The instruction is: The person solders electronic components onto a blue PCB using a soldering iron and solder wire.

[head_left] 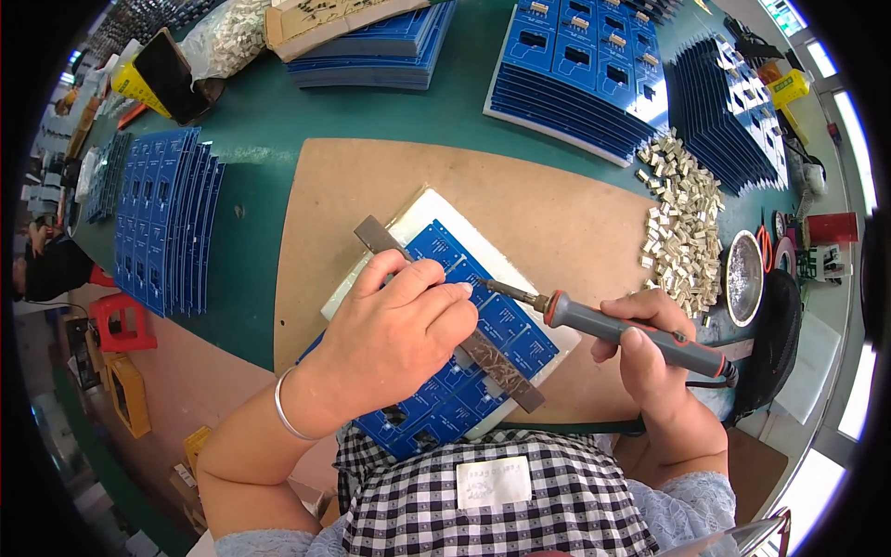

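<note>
My right hand [647, 336] is closed round the grey and orange handle of a soldering iron [613, 331]. The iron's tip points left and meets, or nearly meets, a blue circuit board panel [506, 320]. Across that panel lies a dark, scuffed bar [501, 364], set diagonally. My left hand [399, 325] rests over the bar and panel, fingers curled and pressed together close to the iron's tip. Whatever those fingers pinch is hidden. Beneath the panel is a pale flat block [429, 206], tilted on a brown work board [353, 176].
A heap of small cream connectors [682, 223] lies right of the work board, beside a round metal dish [743, 278]. Stacked blue panels stand at the back [566, 102], far right [729, 116] and left [162, 218]. A bag of white parts [227, 37] sits back left.
</note>
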The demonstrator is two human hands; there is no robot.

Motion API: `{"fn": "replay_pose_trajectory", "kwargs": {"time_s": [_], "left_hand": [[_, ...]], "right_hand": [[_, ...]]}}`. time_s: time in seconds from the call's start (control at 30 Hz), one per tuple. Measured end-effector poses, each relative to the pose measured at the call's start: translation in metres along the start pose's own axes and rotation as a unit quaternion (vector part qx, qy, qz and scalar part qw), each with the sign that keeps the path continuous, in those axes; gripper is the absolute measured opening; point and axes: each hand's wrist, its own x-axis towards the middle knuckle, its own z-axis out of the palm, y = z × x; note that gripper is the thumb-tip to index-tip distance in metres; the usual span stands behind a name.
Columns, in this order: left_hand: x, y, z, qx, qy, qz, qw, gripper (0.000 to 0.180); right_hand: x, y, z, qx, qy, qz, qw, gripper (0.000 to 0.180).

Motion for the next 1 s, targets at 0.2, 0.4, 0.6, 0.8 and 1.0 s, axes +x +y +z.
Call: {"fn": "replay_pose_trajectory", "kwargs": {"time_s": [0.2,0.4,0.6,0.8,1.0], "left_hand": [[0.003,0.002,-0.002,0.003,0.009,-0.002,1.0,0.015],[0.004,0.002,-0.002,0.005,0.024,0.001,1.0,0.009],[0.004,0.002,-0.001,-0.001,0.021,0.001,1.0,0.01],[0.004,0.002,-0.001,-0.003,0.019,0.0,1.0,0.011],[0.004,0.003,-0.001,-0.001,0.024,-0.003,1.0,0.011]], "right_hand": [[0.004,0.001,-0.001,0.026,-0.005,0.007,1.0,0.023],[0.009,0.002,-0.001,0.036,-0.007,0.018,0.999,0.022],[0.015,-0.001,-0.001,0.033,-0.011,0.028,0.999,0.021],[0.018,-0.004,-0.003,0.031,-0.013,0.031,0.999,0.021],[0.014,-0.006,-0.009,0.023,-0.025,0.019,0.999,0.023]]}}
